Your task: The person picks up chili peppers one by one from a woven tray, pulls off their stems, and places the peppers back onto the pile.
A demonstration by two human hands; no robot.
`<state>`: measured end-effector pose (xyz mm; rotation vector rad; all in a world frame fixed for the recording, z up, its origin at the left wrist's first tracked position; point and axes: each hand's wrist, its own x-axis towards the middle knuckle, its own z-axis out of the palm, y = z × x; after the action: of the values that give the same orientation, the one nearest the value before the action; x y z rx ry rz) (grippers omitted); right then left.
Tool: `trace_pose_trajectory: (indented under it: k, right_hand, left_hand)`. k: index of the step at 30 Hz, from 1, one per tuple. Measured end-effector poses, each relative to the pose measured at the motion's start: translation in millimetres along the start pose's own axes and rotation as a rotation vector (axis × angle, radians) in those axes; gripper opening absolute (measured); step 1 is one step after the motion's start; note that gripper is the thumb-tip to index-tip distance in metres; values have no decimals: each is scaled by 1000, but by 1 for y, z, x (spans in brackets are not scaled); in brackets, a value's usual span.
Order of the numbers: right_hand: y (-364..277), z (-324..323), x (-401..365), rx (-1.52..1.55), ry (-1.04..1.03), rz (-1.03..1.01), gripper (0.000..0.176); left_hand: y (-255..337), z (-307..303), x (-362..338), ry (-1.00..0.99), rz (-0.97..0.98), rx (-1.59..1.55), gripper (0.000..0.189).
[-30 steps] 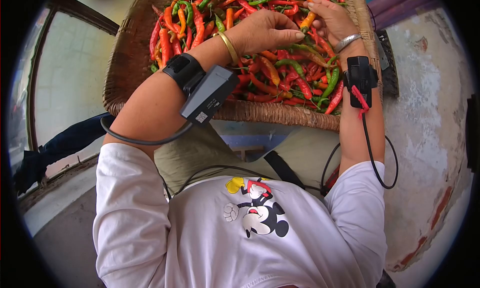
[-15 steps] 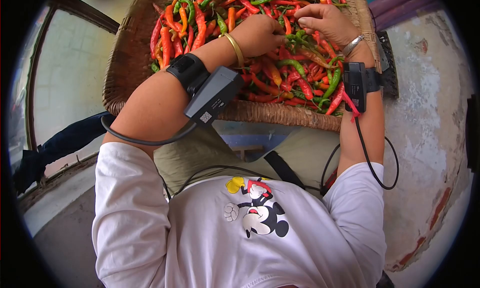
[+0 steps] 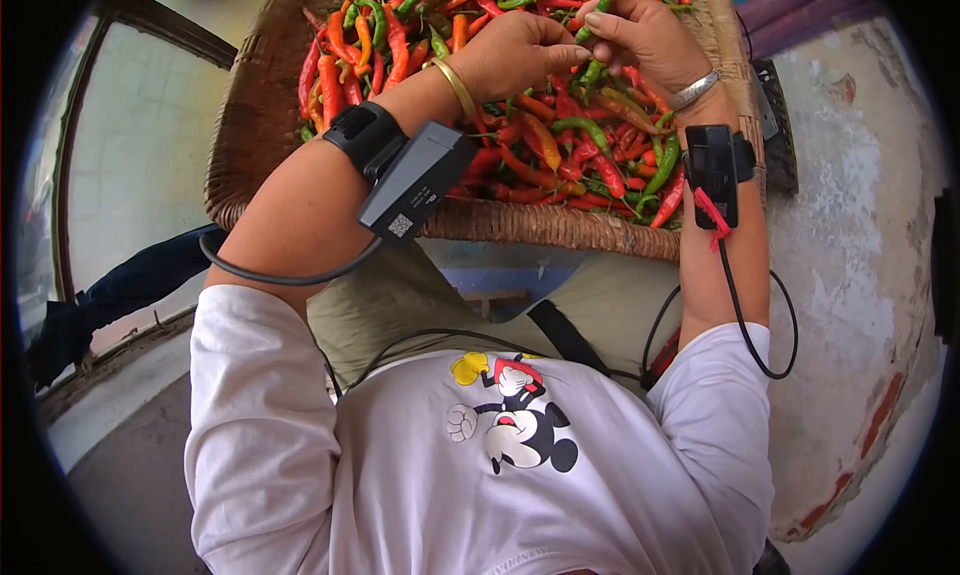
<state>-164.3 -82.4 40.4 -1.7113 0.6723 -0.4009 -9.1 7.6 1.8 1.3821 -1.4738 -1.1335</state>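
Note:
A shallow wicker basket (image 3: 560, 232) full of red, orange and green chili peppers (image 3: 545, 145) lies under both hands. My right hand (image 3: 655, 45) is closed over the peppers, its thumb and fingers pinching a green chili pepper (image 3: 603, 5) that points away from me. My left hand (image 3: 510, 60) reaches in from the other side. Its thumb and forefinger are pressed together, with the tips close against the right fingertips. What lies between the left fingertips is too small to make out.
A glazed window frame (image 3: 130, 165) stands on the left, with dark cloth (image 3: 150, 275) below it. A worn, flaking surface (image 3: 840, 305) fills the right side. Cables (image 3: 300, 280) run from the wrist devices along both arms. My knees (image 3: 390, 305) are beneath the basket's near edge.
The left hand has lifted off the peppers and drawn slightly back to the left. A green chili pepper now shows in the right fingers, and the right hand has shifted slightly left.

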Motion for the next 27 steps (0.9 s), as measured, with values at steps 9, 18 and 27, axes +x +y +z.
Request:
trace_pose_trajectory:
  k: [9,18,27]
  right_hand:
    - [26,-22,8,488,-155,253,20]
    - [15,-65,5,204,207,105,34]
    - [14,-7,4,-1096,-371,361,23]
  left_hand:
    - [-3,7,-2,21,303,271,22]
    - [-5,5,-2,132,253,405,23]
    - [-5,2,-3,43,293,463,23]
